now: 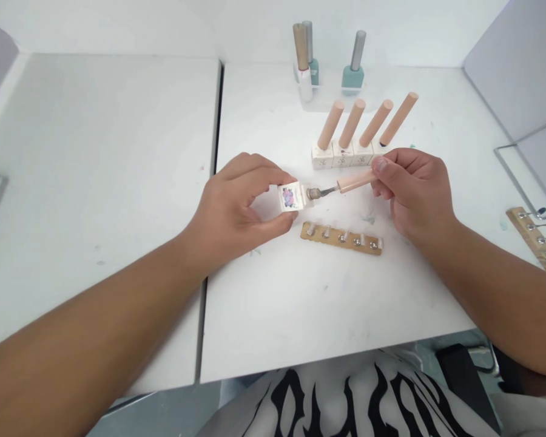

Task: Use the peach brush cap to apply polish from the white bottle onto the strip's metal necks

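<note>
Between the thumb and fingers of my left hand [241, 203] is a small white nail polish bottle [291, 197] with a flower print, lying sideways with its neck to the right. My right hand [414, 188] pinches a peach nail polish brush cap [357, 181]. The brush tip [329, 191] is at the mouth of the bottle; whether it is inside cannot be made out. Just below, a wooden strip [341, 238] bears several clear nail tips on round metal mounts.
Several white bottles [342, 156] with peach caps stand in a row behind my hands. A clear holder [323, 100] at the back carries teal bottles [353, 77] and a white one. Another wooden strip [530, 233] with dark-tipped pieces lies at right. A seam [218, 115] divides the tabletops.
</note>
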A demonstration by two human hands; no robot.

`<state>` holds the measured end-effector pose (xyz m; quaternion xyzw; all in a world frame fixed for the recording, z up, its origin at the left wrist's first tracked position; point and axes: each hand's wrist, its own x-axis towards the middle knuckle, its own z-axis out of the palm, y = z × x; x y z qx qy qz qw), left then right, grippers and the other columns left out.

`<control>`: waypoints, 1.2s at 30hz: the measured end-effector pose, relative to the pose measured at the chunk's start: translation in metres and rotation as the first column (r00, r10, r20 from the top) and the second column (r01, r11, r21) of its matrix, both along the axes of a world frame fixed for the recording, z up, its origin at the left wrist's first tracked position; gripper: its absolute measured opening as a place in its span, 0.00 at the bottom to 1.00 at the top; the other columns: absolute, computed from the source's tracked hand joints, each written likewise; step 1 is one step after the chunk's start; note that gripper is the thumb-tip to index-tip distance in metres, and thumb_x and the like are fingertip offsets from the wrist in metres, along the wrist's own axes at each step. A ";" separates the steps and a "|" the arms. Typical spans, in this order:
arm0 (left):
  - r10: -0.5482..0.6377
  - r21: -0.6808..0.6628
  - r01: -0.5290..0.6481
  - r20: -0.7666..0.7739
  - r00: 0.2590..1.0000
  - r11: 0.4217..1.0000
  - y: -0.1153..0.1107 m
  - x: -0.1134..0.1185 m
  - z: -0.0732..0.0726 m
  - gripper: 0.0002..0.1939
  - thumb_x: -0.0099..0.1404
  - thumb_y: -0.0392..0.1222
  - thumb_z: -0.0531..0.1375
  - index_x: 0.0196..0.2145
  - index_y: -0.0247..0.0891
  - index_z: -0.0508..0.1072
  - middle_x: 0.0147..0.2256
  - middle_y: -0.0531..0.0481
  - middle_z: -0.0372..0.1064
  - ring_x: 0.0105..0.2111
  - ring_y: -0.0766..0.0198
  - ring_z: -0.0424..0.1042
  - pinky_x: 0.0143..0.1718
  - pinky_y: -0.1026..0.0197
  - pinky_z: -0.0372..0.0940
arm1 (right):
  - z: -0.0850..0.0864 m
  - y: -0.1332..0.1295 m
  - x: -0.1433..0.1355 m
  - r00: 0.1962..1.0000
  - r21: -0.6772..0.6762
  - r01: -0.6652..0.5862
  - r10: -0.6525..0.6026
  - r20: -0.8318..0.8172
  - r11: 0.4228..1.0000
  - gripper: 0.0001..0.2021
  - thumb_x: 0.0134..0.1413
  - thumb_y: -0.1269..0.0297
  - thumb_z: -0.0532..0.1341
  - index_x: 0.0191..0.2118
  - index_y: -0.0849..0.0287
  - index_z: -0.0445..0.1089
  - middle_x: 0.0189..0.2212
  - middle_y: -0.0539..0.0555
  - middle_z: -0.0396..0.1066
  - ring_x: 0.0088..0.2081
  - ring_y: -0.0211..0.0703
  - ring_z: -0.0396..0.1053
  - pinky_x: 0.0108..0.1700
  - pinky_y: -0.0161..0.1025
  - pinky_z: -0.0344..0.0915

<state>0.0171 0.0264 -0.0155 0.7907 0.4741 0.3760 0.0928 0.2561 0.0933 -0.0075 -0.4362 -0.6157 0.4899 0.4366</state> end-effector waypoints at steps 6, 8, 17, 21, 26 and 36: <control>0.005 -0.002 -0.005 0.004 1.000 1.000 -0.001 -0.001 0.001 0.12 0.60 0.40 0.63 0.42 0.48 0.70 0.37 0.52 0.69 0.37 0.59 0.69 0.34 0.51 0.68 | 0.001 0.002 0.004 0.999 0.014 -0.038 0.038 -0.039 0.999 0.14 0.51 0.57 0.65 0.21 0.57 0.67 0.14 0.45 0.56 0.20 0.31 0.53 0.24 0.35 0.52; 0.005 0.000 -0.005 0.016 1.000 1.000 -0.001 -0.002 0.002 0.12 0.59 0.39 0.63 0.42 0.48 0.70 0.37 0.52 0.69 0.36 0.59 0.69 0.34 0.52 0.68 | 0.001 0.002 0.006 0.998 0.013 -0.061 0.061 -0.035 0.998 0.13 0.50 0.57 0.66 0.21 0.57 0.67 0.15 0.45 0.58 0.20 0.30 0.53 0.24 0.35 0.51; -0.010 0.019 0.010 0.037 0.999 1.000 0.000 -0.009 0.001 0.15 0.55 0.35 0.66 0.40 0.46 0.72 0.35 0.53 0.69 0.33 0.62 0.66 0.31 0.53 0.66 | 0.003 0.006 0.015 0.968 0.040 -0.250 0.251 -0.011 0.967 0.08 0.50 0.63 0.65 0.24 0.58 0.70 0.16 0.45 0.59 0.19 0.29 0.52 0.22 0.35 0.48; -0.020 0.014 0.020 0.059 0.998 1.000 0.001 -0.008 0.000 0.15 0.55 0.33 0.66 0.40 0.44 0.73 0.35 0.53 0.69 0.34 0.63 0.66 0.29 0.54 0.65 | 0.003 0.006 0.014 0.972 0.118 -0.235 0.237 0.003 0.965 0.09 0.51 0.62 0.64 0.23 0.57 0.70 0.17 0.45 0.60 0.19 0.30 0.52 0.22 0.35 0.49; -0.068 0.020 0.067 0.060 0.996 0.998 0.002 -0.007 -0.001 0.17 0.55 0.34 0.66 0.43 0.44 0.72 0.36 0.52 0.69 0.35 0.61 0.68 0.32 0.52 0.67 | 0.002 -0.002 0.011 0.993 0.266 -0.117 0.111 0.039 0.957 0.12 0.52 0.53 0.63 0.26 0.54 0.71 0.20 0.47 0.62 0.21 0.33 0.55 0.25 0.38 0.56; -0.007 -0.033 0.007 0.023 1.000 0.999 -0.002 -0.001 0.004 0.12 0.60 0.41 0.63 0.42 0.52 0.69 0.37 0.53 0.69 0.37 0.59 0.69 0.34 0.52 0.67 | 0.003 -0.008 0.005 0.999 0.347 -0.010 -0.005 0.043 0.938 0.10 0.53 0.57 0.63 0.25 0.54 0.71 0.18 0.47 0.58 0.22 0.34 0.56 0.29 0.40 0.59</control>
